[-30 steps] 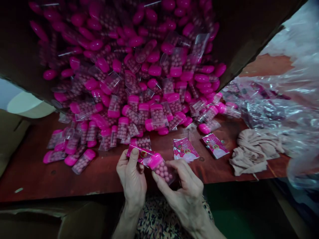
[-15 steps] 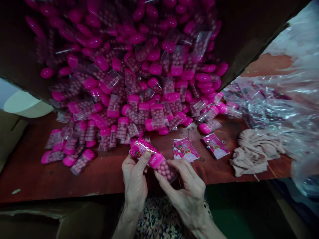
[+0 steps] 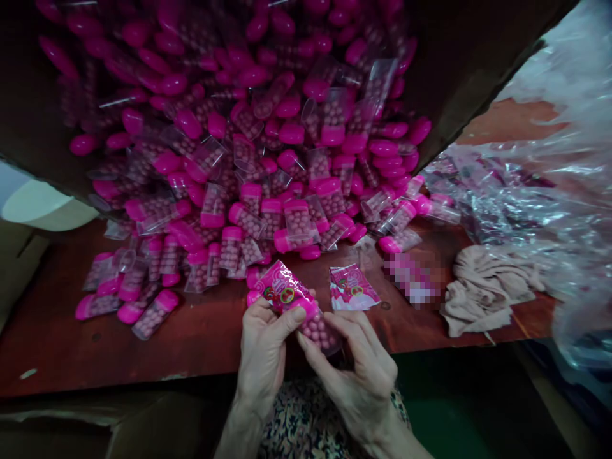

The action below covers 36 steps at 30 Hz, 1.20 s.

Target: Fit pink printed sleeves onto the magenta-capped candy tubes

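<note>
Between my hands is a clear plastic candy container (image 3: pixel 319 333) with a pink cap, full of small pink balls, tilted with its cap toward the left. My right hand (image 3: pixel 362 363) grips its clear body between thumb and fingers. A printed pink label sleeve (image 3: pixel 283 287) lies over the cap end, pinched by my left hand (image 3: pixel 268 341), thumb on top. How far the sleeve covers the cap is hard to tell. Just beyond my hands, more printed pink sleeves (image 3: pixel 354 288) lie flat on the wooden table (image 3: pixel 205 338).
A large heap of similar pink-capped containers (image 3: pixel 253 153) spills from a dark box onto the table. At right lie a crumpled beige cloth (image 3: pixel 488 287), clear plastic wrapping (image 3: pixel 521 197) and a blurred pink patch (image 3: pixel 414 278). A pale round object (image 3: pixel 45 203) is at far left.
The printed sleeve now stands up more and shows more of its face over the cap. My left thumb has shifted lower and to the right. The view has moved slightly.
</note>
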### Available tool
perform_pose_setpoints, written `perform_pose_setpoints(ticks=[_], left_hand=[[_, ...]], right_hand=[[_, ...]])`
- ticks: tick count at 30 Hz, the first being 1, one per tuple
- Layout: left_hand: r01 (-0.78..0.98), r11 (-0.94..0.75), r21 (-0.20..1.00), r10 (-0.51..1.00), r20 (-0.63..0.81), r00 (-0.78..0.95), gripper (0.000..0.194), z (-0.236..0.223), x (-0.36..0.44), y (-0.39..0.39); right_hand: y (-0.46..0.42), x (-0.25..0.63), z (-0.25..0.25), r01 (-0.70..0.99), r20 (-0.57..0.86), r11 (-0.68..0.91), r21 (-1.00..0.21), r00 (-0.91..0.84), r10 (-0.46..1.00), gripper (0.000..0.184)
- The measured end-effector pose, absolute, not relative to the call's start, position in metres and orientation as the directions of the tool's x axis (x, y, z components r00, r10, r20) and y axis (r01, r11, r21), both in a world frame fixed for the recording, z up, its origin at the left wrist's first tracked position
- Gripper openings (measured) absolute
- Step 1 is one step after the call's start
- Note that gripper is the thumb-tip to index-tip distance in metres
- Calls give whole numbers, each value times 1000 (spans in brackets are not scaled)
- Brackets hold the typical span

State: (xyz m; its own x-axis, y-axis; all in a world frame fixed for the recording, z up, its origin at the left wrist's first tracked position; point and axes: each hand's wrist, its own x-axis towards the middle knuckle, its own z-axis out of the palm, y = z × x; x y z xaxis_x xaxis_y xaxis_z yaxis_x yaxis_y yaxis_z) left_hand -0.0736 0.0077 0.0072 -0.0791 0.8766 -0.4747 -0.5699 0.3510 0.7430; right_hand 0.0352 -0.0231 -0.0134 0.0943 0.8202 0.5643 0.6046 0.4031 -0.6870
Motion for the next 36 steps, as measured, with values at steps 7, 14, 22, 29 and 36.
perform_pose_setpoints(ticks=[7, 14, 22, 29, 36], left_hand=[[-602, 401, 690, 879, -475, 41, 26, 7, -80, 11], [-562, 371, 740, 893, -451, -5, 18, 4, -80, 8], [-626, 376, 683, 882, -471, 15, 24, 6, -72, 6], [-672, 402, 622, 864, -501, 54, 26, 6, -70, 5], [-653, 400, 643, 861, -508, 27, 12, 3, -68, 0]], right_hand=[[-24, 39, -14, 557, 531, 392, -732, 104, 841, 27], [-19, 36, -15, 566, 593, 440, -697, 110, 798, 30], [-19, 32, -16, 553, 553, 376, -743, 191, 811, 28], [-19, 28, -14, 503, 527, 358, -787, 247, 813, 29], [-16, 24, -19, 465, 505, 358, -810, 242, 829, 27]])
